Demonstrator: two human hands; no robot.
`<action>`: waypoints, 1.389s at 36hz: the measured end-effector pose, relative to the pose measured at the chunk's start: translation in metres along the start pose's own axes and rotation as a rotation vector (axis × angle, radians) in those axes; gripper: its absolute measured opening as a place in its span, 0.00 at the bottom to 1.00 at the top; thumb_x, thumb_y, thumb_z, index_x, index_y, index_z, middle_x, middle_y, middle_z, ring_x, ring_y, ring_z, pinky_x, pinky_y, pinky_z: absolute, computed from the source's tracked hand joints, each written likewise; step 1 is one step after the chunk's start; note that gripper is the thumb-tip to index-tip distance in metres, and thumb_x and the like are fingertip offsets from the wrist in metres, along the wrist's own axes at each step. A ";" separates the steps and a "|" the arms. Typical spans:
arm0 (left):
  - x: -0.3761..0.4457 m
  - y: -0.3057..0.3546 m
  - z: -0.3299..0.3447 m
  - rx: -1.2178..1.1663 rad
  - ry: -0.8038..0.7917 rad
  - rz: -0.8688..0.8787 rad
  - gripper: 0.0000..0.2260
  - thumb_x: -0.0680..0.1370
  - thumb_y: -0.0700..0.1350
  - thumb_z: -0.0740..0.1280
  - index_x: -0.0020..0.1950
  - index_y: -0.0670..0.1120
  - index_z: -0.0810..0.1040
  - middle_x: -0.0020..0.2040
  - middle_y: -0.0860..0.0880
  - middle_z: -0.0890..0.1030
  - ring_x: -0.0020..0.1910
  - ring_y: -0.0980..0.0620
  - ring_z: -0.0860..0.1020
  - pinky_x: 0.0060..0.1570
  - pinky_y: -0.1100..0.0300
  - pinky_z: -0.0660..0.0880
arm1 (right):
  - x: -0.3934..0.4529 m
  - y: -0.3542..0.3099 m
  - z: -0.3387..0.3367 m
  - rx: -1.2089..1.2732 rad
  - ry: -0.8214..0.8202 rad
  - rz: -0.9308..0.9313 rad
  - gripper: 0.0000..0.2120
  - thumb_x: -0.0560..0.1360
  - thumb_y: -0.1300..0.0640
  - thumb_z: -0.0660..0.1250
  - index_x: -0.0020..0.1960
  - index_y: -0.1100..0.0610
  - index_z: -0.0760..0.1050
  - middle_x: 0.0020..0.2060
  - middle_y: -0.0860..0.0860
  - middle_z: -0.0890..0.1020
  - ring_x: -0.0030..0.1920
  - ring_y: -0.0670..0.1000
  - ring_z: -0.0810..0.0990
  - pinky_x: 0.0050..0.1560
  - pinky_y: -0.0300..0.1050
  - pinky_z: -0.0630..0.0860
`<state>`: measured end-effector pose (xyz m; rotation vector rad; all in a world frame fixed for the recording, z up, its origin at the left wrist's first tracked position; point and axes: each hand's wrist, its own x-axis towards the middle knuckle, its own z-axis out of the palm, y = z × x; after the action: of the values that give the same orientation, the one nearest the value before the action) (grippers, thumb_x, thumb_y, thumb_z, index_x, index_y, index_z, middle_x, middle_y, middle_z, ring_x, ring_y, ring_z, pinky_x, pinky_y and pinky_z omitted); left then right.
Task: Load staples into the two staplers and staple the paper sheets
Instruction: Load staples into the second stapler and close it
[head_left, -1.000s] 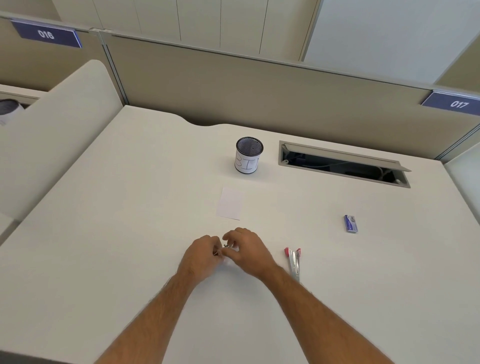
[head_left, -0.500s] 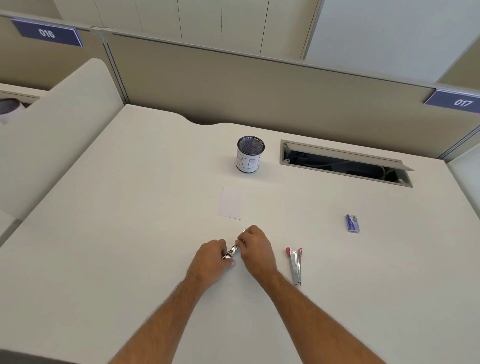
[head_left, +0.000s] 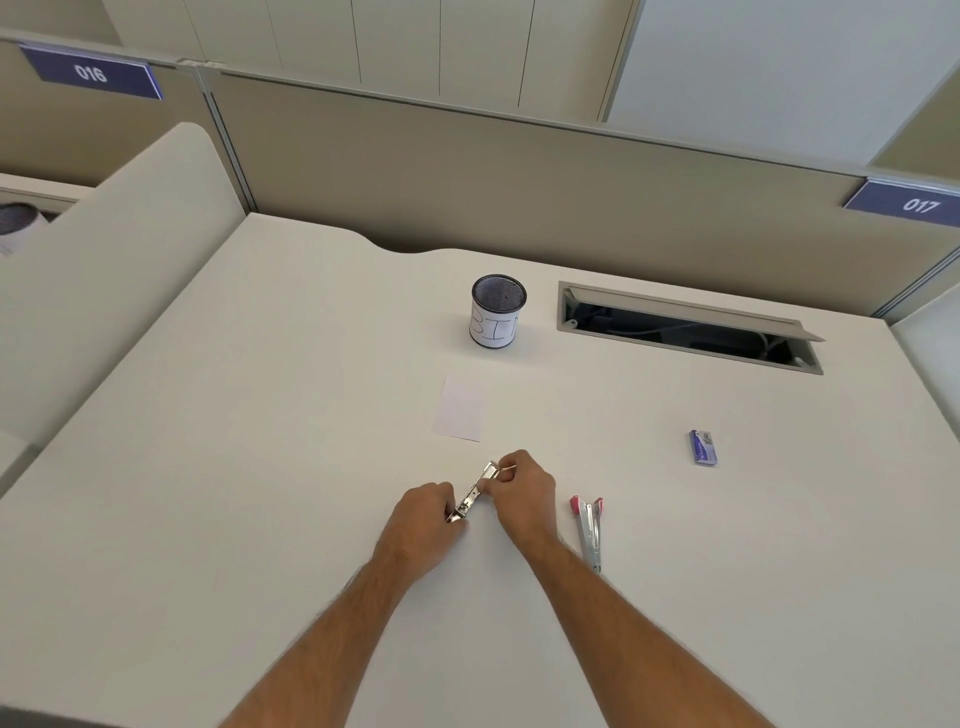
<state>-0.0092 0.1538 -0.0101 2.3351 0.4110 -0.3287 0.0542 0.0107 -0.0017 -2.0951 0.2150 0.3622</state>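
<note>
**Both hands on the metal stapler, mid-desk**

Your left hand (head_left: 423, 512) grips the near end of the metal stapler (head_left: 474, 492), fingers curled round it. Your right hand (head_left: 522, 486) pinches the far end with thumb and fingertips. The stapler lies slantwise between the two, its far end tipped away from you and to the right, low over the desk (head_left: 260, 467). Whether it touches the desktop cannot be told. Whether its magazine is open, or holds staples, is too small to make out.

Just right of your right wrist lies the pink stapler (head_left: 589, 530), flat on the desk, its pink ends pointing away from you and spread apart. Well off to the right sits the blue staple box (head_left: 703, 447), lying on its own.

Just beyond your hands lies a white paper sheet (head_left: 460, 408), flat and apart from both staplers. Beyond the sheet stands a mesh cup (head_left: 497, 312) with a white label. To the right of the cup, the cable hatch (head_left: 685, 327) in the desk stands open, against the partition (head_left: 519, 192).
</note>
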 end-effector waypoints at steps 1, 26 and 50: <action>-0.001 0.001 0.000 0.006 0.001 0.006 0.06 0.74 0.46 0.69 0.42 0.46 0.75 0.39 0.49 0.77 0.28 0.51 0.72 0.24 0.57 0.69 | 0.000 0.000 0.000 0.014 -0.004 0.012 0.17 0.69 0.60 0.77 0.55 0.58 0.77 0.40 0.50 0.83 0.42 0.50 0.80 0.39 0.39 0.73; -0.013 0.014 -0.018 -0.117 -0.109 0.046 0.08 0.71 0.50 0.67 0.47 0.51 0.72 0.37 0.48 0.83 0.30 0.48 0.78 0.32 0.50 0.81 | -0.014 -0.002 -0.001 0.415 -0.138 -0.078 0.14 0.75 0.64 0.69 0.56 0.49 0.77 0.40 0.58 0.86 0.47 0.56 0.86 0.50 0.52 0.86; -0.001 0.053 -0.052 -0.203 0.014 0.080 0.06 0.74 0.39 0.74 0.43 0.45 0.77 0.39 0.46 0.84 0.35 0.50 0.85 0.43 0.48 0.83 | -0.015 -0.003 -0.024 0.265 -0.215 -0.145 0.17 0.79 0.61 0.68 0.63 0.45 0.79 0.36 0.48 0.81 0.36 0.45 0.79 0.42 0.39 0.79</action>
<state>0.0161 0.1546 0.0597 2.1496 0.3401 -0.2212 0.0453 -0.0082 0.0177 -1.7838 -0.0159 0.4425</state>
